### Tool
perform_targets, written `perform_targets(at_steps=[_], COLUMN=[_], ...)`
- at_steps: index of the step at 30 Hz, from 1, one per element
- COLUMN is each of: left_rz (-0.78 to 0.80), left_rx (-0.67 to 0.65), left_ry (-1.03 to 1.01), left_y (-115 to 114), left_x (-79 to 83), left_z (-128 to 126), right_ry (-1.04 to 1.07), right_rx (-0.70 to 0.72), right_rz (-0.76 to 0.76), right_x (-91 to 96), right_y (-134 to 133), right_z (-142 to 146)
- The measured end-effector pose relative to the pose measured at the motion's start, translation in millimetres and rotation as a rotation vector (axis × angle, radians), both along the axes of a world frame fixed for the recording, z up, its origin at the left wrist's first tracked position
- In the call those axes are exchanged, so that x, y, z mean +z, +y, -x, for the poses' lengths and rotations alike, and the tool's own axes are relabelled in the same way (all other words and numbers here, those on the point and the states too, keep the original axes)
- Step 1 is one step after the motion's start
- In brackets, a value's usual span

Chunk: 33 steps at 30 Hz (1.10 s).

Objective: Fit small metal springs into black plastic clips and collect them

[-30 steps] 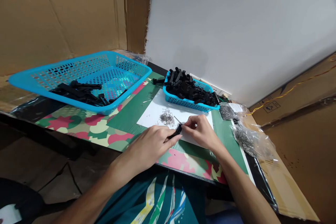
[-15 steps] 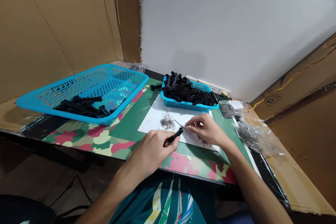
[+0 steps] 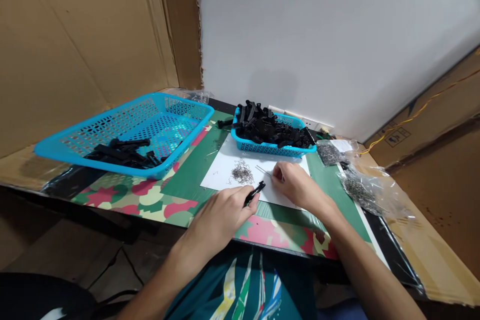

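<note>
My left hand (image 3: 228,212) is closed around a small black plastic part (image 3: 256,192), whose notched end sticks out past the fingertips. To its right, my right hand (image 3: 294,182) pinches a pair of thin metal tweezers (image 3: 263,170), their tips pointing left over the white sheet (image 3: 217,172). Just left of those tips lies a pile of tiny metal springs or clips (image 3: 242,173), too small to make out singly. The tweezers and the black part are apart. Whether the tweezers grip anything cannot be seen.
A large blue basket (image 3: 191,142) on the left holds several black parts (image 3: 125,152). Behind the sheet, a smaller blue basket (image 3: 270,150) is heaped with black parts (image 3: 262,125). Clear bags of small metal pieces (image 3: 360,195) lie at right, beside cardboard (image 3: 438,240).
My right hand has drawn the tweezers back from the black part and turned, uncovering more of the sheet. The left hand keeps its grip. The whole view has shifted slightly.
</note>
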<state>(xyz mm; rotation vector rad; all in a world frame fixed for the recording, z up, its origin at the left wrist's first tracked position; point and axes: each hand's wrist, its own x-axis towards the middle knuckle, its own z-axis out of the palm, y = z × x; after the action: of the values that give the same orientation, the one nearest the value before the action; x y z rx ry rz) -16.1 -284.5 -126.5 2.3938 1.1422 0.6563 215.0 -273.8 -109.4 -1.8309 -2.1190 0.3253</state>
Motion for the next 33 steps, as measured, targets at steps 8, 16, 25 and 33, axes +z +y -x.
perform_targets(at_steps=[8,16,25,33], left_rz=[-0.073,-0.096,-0.141,-0.106], left_rx=[-0.057,-0.094,-0.188,-0.161], left_ry=[-0.006,0.039,0.215,0.094], left_y=[1.1,2.2,3.5,3.7], left_x=[-4.2,-5.1,-5.5,-3.6], left_z=[0.1,0.8,2.0,1.4], right_ry=[0.587,0.779,0.661,0.640], right_rx=[0.036,0.045,0.026,0.010], right_rz=[0.011,0.066,0.041,0.001], right_x=[15.7,0.8,5.0,0.2], right_y=[-2.5,2.3,-2.7,-6.2], right_z=[-1.8,8.3,14.1,17.6])
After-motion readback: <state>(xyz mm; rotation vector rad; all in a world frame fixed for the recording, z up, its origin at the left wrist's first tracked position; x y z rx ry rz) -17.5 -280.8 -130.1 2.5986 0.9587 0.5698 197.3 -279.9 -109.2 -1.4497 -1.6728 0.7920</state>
